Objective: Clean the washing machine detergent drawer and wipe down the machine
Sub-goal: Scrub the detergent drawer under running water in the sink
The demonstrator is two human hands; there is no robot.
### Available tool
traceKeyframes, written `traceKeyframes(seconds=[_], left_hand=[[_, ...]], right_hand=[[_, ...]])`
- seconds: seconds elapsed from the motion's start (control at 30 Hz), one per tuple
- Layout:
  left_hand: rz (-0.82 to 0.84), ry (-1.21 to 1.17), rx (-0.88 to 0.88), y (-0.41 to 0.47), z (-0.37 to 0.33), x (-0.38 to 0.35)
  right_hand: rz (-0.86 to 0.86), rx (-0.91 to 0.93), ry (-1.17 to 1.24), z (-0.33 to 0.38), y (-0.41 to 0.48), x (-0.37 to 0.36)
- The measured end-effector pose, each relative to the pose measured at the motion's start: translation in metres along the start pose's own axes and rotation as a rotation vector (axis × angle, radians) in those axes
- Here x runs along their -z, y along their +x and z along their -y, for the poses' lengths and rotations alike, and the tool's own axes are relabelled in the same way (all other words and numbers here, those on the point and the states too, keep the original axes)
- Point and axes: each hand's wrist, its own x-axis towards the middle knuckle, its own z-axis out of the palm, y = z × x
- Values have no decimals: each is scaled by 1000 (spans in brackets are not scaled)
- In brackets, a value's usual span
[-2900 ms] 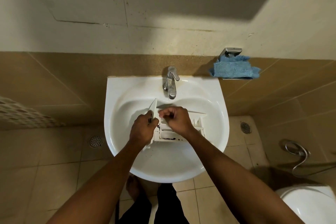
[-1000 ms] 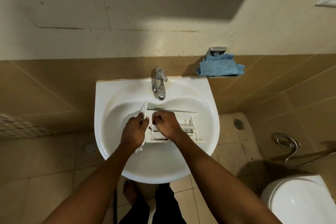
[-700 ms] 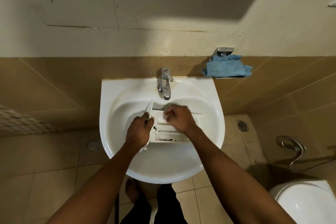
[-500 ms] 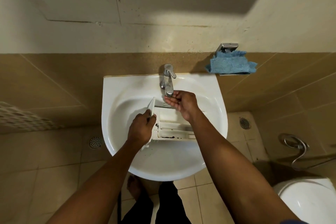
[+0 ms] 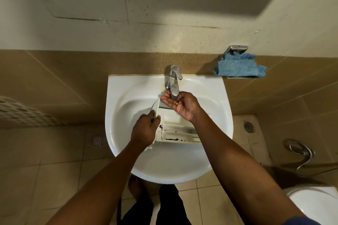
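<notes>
The white detergent drawer [image 5: 175, 129] is sitting in the bowl of the white sink [image 5: 124, 115], lying across it with its front panel standing up on the left side, and dark grime is showing along the near compartments and at the left corner. The left hand [image 5: 145, 129] is clamping that front panel, fingers wrapped closed around its edge. The right hand [image 5: 180, 105] is hovering above the drawer's far end, cupped palm-up and open right under the spout of the chrome tap [image 5: 173, 82], holding nothing, a ring showing on one finger. Off to the right of the sink a blue cloth [image 5: 237, 68] is lying on a small wall shelf beneath a chrome fitting. Lower right, the white edge of a toilet [image 5: 314, 204] is peeking in, and floor drains are sitting on the tiles on either side
</notes>
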Motion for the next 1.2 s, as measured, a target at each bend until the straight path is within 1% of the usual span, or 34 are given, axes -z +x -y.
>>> traceKeyframes(seconds=[0.1, 0.13, 0.2, 0.23, 0.27, 0.33, 0.43, 0.47, 0.5, 0.57, 0.6, 0.63, 0.67, 0.7, 0.8, 0.83, 0.87, 0.9, 1.0, 1.03, 1.07, 1.1, 1.2], left_hand=[[0, 19, -3, 1, 1, -1], [6, 21, 1, 1, 0, -1], [23, 28, 5, 2, 0, -1], [26, 26, 8, 3, 0, -1], [26, 22, 13, 3, 0, -1], [16, 13, 24, 3, 0, -2], [6, -3, 28, 3, 3, -3], [7, -6, 30, 3, 3, -3], [12, -3, 29, 3, 3, -2], [23, 5, 29, 3, 3, -2], [25, 7, 33, 3, 3, -1], [27, 10, 34, 2, 2, -1], [29, 16, 28, 3, 1, 0], [32, 20, 17, 3, 0, 0], [34, 27, 6, 3, -1, 1], [35, 26, 10, 3, -1, 1], [38, 27, 9, 4, 0, 1], [42, 30, 5, 4, 0, 1], [35, 15, 6, 2, -2, 1], [34, 10, 11, 2, -2, 1], [35, 11, 17, 2, -2, 1], [40, 18, 18, 3, -3, 1], [54, 31, 8, 3, -3, 2]], right_hand=[[2, -1, -53, 3, -3, 2], [-38, 20, -158, 4, -5, 4], [-133, 71, -537, 1, -11, 8], [-154, 85, -732, -5, -15, 10], [-154, 94, -874, -13, -19, 12], [-84, 188, -1172, -29, -28, 20], [109, 396, -1615, -40, -42, 38], [131, 413, -1733, -37, -46, 44], [120, 391, -1850, -32, -50, 48], [18, 305, -2066, -19, -51, 49], [-43, 263, -2133, -14, -50, 48], [-96, 236, -2148, -12, -49, 44], [-132, 238, -2111, -11, -48, 37], [-145, 245, -1990, -13, -47, 30], [-113, 220, -1490, -30, -42, 17], [-89, 213, -1427, -35, -46, 18], [-69, 214, -1438, -37, -53, 24], [-66, 229, -1505, -34, -60, 34], [-60, 254, -1868, -12, -72, 52], [-85, 222, -1966, -5, -71, 51], [-127, 198, -2002, -3, -66, 44], [-149, 189, -1975, -4, -61, 32], [-154, 173, -1576, -29, -45, 4]])
